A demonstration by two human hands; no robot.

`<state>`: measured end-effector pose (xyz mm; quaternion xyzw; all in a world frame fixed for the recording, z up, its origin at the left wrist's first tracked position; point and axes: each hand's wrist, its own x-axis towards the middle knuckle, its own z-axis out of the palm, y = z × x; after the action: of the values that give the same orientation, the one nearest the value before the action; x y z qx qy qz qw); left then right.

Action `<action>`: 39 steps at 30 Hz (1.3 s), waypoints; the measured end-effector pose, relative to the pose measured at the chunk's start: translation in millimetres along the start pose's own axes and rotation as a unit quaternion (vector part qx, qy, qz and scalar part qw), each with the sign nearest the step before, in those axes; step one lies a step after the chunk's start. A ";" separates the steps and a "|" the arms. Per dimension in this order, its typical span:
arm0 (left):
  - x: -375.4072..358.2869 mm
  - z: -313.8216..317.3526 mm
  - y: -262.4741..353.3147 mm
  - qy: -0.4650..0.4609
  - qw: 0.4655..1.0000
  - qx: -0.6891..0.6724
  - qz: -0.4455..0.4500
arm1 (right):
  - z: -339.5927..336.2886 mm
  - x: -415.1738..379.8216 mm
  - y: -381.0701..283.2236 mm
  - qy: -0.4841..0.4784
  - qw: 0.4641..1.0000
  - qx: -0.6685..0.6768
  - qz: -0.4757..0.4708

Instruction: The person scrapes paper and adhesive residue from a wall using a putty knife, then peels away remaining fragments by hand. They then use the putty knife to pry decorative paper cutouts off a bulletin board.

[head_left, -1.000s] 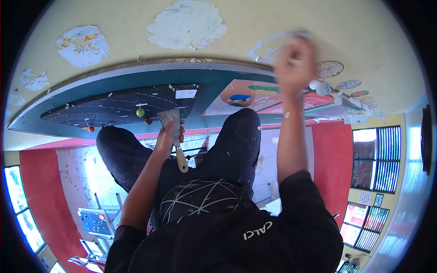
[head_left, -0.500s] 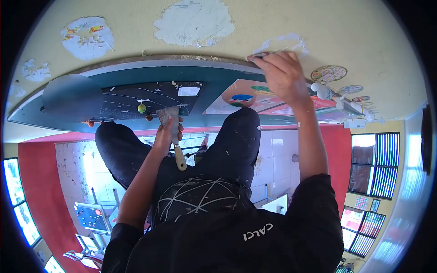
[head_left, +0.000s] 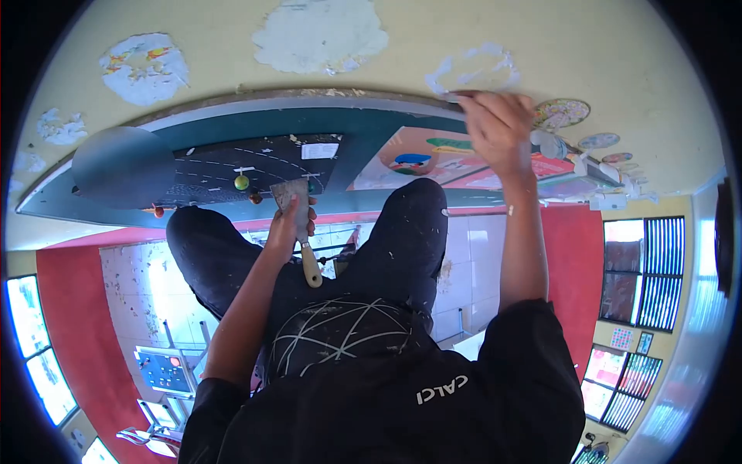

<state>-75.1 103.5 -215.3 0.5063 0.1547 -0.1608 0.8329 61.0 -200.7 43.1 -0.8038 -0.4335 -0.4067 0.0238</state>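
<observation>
My right hand [head_left: 498,127] is raised to the yellow wall [head_left: 618,54]. It grips a small flat scraper [head_left: 457,95], whose edge lies just under a ring of white filler [head_left: 473,68]. My left hand [head_left: 287,228] is held lower, in front of my dark trousers. It is closed on a putty knife [head_left: 292,193] with a wide metal blade and a wooden handle [head_left: 311,271] that points toward my body.
Two more white filler patches [head_left: 321,35] [head_left: 144,66] mark the wall. A green board [head_left: 232,127] below them carries a black planet chart [head_left: 224,174] and a colourful poster [head_left: 433,158]. Tiled floor [head_left: 143,286], a metal frame with a blue panel [head_left: 162,371] and barred windows [head_left: 641,267] surround me.
My right hand came down from the filler patch to the board's upper edge, then slid slightly right. My left hand kept the putty knife nearly still.
</observation>
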 end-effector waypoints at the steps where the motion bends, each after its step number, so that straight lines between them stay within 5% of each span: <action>1: -2.8 0.2 0.9 0.007 1.000 -0.004 0.001 | -5.7 -7.9 8.1 0.016 0.999 -0.029 0.010; 2: -6.5 -0.1 0.1 0.012 1.000 -0.009 0.000 | -9.9 -17.0 14.9 0.028 0.998 -0.059 0.022; 5: -8.1 -6.3 -1.0 0.010 1.000 -0.017 0.013 | -12.3 -47.2 38.6 0.214 0.938 -0.105 0.252; 7: -6.3 -5.0 -0.5 0.008 1.000 -0.014 0.014 | 5.4 -36.7 20.6 0.249 0.890 0.016 0.382; 11: 2.5 -3.6 -9.3 0.015 1.000 0.007 -0.018 | 27.6 2.8 -37.9 0.129 0.987 0.086 0.043; 15: -11.4 3.8 -2.8 0.012 1.000 -0.005 -0.008 | 36.0 -9.7 -6.0 0.321 0.915 0.002 0.244; 18: -16.0 -1.0 4.2 -0.003 1.000 -0.006 0.012 | 33.7 3.1 -24.3 0.170 0.979 0.062 0.090; 19: -14.6 -0.9 8.1 -0.010 1.000 -0.007 0.016 | 23.1 -1.2 -14.4 0.208 0.970 0.047 0.114; 22: -27.5 3.9 20.0 -0.039 0.999 0.023 0.008 | 0.3 -17.2 18.5 0.438 0.742 0.116 0.494; 25: -49.6 20.2 33.8 -0.103 0.994 -0.024 0.016 | 0.0 -31.8 -29.4 0.295 0.840 0.190 0.413; 27: -66.8 56.7 54.8 -0.120 0.987 0.016 0.104 | 5.9 -38.7 -81.2 0.159 0.909 0.272 0.273; 28: -71.9 73.4 65.2 -0.128 0.980 0.034 0.150 | 10.1 -37.0 -106.5 0.161 0.904 0.313 0.241; 29: -72.6 82.3 73.7 -0.171 0.971 0.023 0.164 | 10.8 -44.9 -132.0 0.108 0.861 0.392 0.305; 30: -70.5 89.3 77.2 -0.183 0.968 -0.003 0.172 | 16.9 -46.9 -155.1 0.152 0.829 0.430 0.323; 31: -67.2 96.5 80.3 -0.196 0.963 -0.027 0.181 | 17.3 -52.7 -175.0 0.096 0.741 0.534 0.395; 32: -65.6 104.9 84.6 -0.209 0.958 -0.050 0.189 | 23.5 -55.5 -187.0 0.082 0.725 0.554 0.401; 39: -58.9 156.2 98.4 -0.129 0.978 -0.030 0.162 | 14.4 -50.6 -179.6 0.173 0.717 0.545 0.398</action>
<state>-71.5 13.4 -43.8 0.4747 -0.0339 -0.0829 0.8756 -73.4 -117.5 -57.1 -0.6658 -0.2084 -0.1846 0.6923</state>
